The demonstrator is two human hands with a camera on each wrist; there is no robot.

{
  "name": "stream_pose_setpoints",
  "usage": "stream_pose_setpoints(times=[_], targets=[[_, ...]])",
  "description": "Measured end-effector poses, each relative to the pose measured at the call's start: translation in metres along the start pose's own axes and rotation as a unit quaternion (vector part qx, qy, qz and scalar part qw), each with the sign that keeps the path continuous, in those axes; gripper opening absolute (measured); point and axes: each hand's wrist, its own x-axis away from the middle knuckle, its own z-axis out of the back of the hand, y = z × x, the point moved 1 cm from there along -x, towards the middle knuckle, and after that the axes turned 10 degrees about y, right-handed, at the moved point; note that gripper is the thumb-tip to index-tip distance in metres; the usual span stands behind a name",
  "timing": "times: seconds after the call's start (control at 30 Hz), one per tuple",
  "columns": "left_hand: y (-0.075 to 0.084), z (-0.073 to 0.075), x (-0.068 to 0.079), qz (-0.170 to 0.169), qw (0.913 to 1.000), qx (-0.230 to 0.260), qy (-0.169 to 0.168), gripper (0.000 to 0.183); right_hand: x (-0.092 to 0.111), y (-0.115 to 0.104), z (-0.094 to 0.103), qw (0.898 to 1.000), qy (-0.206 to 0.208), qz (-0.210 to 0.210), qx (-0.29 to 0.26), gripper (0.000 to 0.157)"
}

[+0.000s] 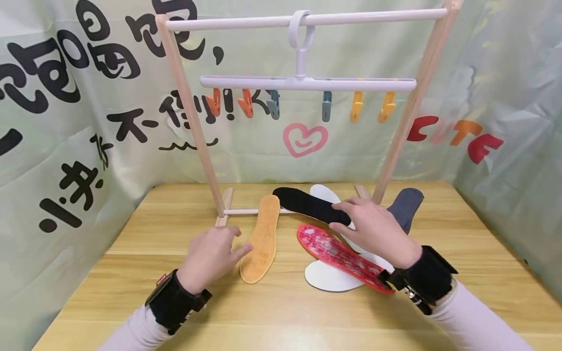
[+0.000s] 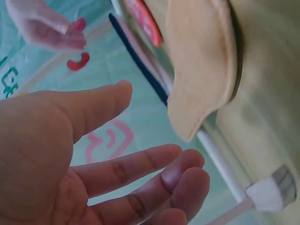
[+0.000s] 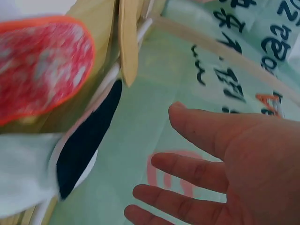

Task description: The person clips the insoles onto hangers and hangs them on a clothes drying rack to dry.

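Several shoe insoles lie on the wooden table. My left hand [image 1: 210,258] is beside the orange-tan insole [image 1: 263,234], its thumb overlapping the insole's edge in the head view. In the left wrist view the same hand [image 2: 103,159] has spread, relaxed fingers and grips nothing. Over the right end of the black insole [image 1: 307,204] hovers my right hand [image 1: 379,231]. Its fingers [image 3: 187,168] are extended and apart from the insole in the right wrist view. A red patterned insole [image 1: 331,251] lies nearer me, across a white insole [image 1: 327,278].
A wooden stand [image 1: 199,131] rises at the back. From its top bar hangs a white hanger [image 1: 303,84] with orange, blue and yellow clips [image 1: 357,107]. A dark grey insole [image 1: 407,207] lies at the right, and another white insole [image 1: 322,191] behind the black one.
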Motion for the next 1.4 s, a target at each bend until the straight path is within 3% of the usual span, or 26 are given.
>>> stream_pose_setpoints(times=[0.23,0.7,0.9,1.03,1.23,1.4], targets=[[0.009,-0.011,0.006,-0.022,0.9997,0.008,-0.008,0.035,-0.025,-0.027,-0.016,0.997,-0.011,0.072,0.005,0.046],[0.023,-0.023,0.014,-0.051,0.9981,0.033,-0.013,0.031,-0.073,-0.074,-0.054,0.988,-0.048,0.145,0.032,0.029],[0.026,-0.027,0.017,-0.071,0.9971,0.030,-0.003,0.041,-0.088,-0.090,-0.070,0.984,-0.055,0.164,0.039,0.022],[0.026,-0.030,0.020,-0.089,0.9957,0.024,0.004,0.047,-0.096,-0.100,-0.083,0.982,-0.062,0.175,0.047,0.025],[0.025,-0.035,0.021,-0.096,0.9950,0.029,-0.002,0.046,-0.103,-0.111,-0.103,0.975,-0.080,0.188,0.083,0.025],[0.025,-0.036,0.021,-0.100,0.9943,0.038,0.001,0.044,-0.108,-0.117,-0.108,0.973,-0.080,0.192,0.105,0.027]])
